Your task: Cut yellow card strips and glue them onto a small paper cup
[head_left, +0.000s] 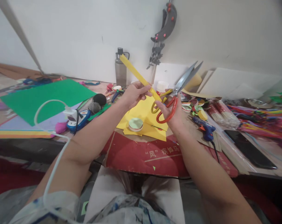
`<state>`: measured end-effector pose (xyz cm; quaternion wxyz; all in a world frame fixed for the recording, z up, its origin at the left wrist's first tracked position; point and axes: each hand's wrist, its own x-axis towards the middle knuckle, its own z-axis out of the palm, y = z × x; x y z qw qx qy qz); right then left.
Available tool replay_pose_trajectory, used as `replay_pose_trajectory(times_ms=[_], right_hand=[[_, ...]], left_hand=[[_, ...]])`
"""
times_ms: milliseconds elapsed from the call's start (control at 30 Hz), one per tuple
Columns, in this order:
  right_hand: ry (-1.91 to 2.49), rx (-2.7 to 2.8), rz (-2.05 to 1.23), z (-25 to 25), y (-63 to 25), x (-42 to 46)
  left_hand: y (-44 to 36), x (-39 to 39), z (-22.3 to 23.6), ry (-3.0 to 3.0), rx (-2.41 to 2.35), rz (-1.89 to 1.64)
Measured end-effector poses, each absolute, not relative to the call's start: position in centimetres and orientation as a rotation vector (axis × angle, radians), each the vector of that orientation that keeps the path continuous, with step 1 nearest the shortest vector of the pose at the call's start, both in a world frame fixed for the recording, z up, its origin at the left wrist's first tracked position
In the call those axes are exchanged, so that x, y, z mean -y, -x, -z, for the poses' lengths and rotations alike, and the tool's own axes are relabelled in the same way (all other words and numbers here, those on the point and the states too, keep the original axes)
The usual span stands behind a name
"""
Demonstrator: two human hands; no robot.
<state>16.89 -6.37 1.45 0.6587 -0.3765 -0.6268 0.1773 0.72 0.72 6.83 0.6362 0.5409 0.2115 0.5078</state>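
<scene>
My left hand (138,92) is closed on a long yellow paper strip (135,72), which slants from upper left down toward my other hand. My right hand (173,115) grips large scissors (184,80), one loop red and the other yellow, their long blades pointing up and right, slightly parted and away from the strip. The strip's lower end reaches the right fingertips; whether they pinch it I cannot tell. Beneath both hands lie yellow paper sheets (147,109), with a round pale-green-topped roll (135,124) on them.
A red cardboard sheet (136,155) covers the front edge. On the left are green paper (50,96), a blue power strip (78,121) and its white cable. A grey bottle (120,70) stands behind. To the right lie a blue glue gun (207,129) and a black phone (250,149).
</scene>
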Motion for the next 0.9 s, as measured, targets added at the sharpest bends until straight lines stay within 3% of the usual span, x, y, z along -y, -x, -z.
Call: replay_pose_trajectory(times_ms=[367,667,900], right_hand=[[0.776,1.103,-0.355,-1.9,-17.9,5.9],[0.766,0.957,-0.732,-1.9,-17.8,4.9],[0.804,1.12,-0.758,-2.3,-15.2,7.0]], left_hand=[[0.6,0.3,-7.0,-1.311,-0.315,-0.982],[-0.3,0.9,-7.1,-1.398,-0.395,-1.222],[-1.0,0.5,-6.2,-1.532,-0.427,-1.344]])
